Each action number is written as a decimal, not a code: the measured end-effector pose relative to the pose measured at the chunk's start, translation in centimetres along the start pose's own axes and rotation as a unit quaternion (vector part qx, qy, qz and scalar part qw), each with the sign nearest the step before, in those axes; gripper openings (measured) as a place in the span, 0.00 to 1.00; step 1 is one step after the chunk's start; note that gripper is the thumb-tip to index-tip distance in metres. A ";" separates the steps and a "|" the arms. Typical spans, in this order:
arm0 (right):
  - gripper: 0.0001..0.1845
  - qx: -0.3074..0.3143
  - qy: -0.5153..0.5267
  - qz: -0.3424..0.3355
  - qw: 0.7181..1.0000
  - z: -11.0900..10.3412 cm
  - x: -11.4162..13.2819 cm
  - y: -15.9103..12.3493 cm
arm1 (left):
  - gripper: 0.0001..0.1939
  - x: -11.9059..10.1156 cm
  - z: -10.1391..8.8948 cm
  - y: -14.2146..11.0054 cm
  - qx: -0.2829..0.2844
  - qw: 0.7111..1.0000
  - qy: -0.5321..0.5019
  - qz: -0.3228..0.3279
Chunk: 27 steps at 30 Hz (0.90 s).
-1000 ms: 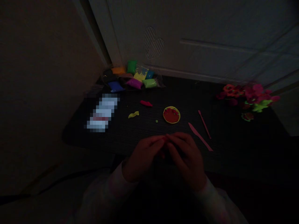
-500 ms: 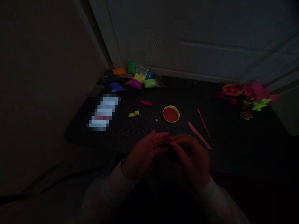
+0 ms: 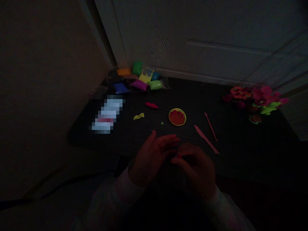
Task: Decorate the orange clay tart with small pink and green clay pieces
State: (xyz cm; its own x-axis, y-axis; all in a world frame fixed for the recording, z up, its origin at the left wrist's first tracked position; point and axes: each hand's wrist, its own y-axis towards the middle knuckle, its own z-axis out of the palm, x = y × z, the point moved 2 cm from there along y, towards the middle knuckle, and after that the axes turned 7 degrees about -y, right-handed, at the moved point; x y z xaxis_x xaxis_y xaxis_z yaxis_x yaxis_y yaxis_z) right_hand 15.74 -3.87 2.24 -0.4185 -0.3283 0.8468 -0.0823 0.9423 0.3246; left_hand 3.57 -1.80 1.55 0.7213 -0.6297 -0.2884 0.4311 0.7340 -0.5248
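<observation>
My right hand (image 3: 197, 168) pinches a small red piece of clay (image 3: 179, 156) between thumb and fingertips, close in front of me. Beside it, my left hand (image 3: 152, 158) is open, palm turned toward the right hand, fingers stretched out. Beyond the hands lies a small round clay tart (image 3: 177, 118) with a yellow rim, orange-red filling and red and green bits along its far side. To its left are a tiny green clay ball (image 3: 162, 123), a twisted yellow clay strip (image 3: 139, 116) and a pinkish-red clay lump (image 3: 151, 105).
A pink plastic knife (image 3: 206, 139) and a thin pink stick tool (image 3: 211, 126) lie at right. Bagged coloured clay (image 3: 140, 85) sits at the back left, behind a blurred-out bright rectangle (image 3: 108, 115). Flower-like colourful pieces (image 3: 262, 96) stand at the far right of the dark table (image 3: 187, 93).
My hands have drawn slightly apart. My right fingertips have moved down from the left fingers, and the red clay piece now shows in their pinch. The left palm has opened more.
</observation>
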 end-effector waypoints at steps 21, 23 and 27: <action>0.05 0.021 -0.044 -0.036 0.998 0.0 -0.2 0.1 | 0.25 -0.6 -0.6 0.2 0.012 0.998 -0.012 0.053; 0.07 0.048 -0.074 -0.040 0.995 -0.1 0.0 0.2 | 0.25 -0.7 -0.6 0.2 0.009 0.998 -0.011 0.057; 0.11 0.064 -0.101 -0.036 0.992 -0.3 0.2 0.1 | 0.25 -0.8 -0.7 0.1 -0.003 0.998 -0.010 0.059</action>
State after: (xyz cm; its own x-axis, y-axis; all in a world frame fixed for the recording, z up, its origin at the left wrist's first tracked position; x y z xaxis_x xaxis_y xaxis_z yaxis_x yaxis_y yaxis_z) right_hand 15.93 -3.86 2.55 -0.5789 -0.3867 0.7179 -0.2272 0.9220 0.3135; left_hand 2.70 -1.37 1.16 0.7775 -0.5342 -0.3320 0.3400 0.8010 -0.4927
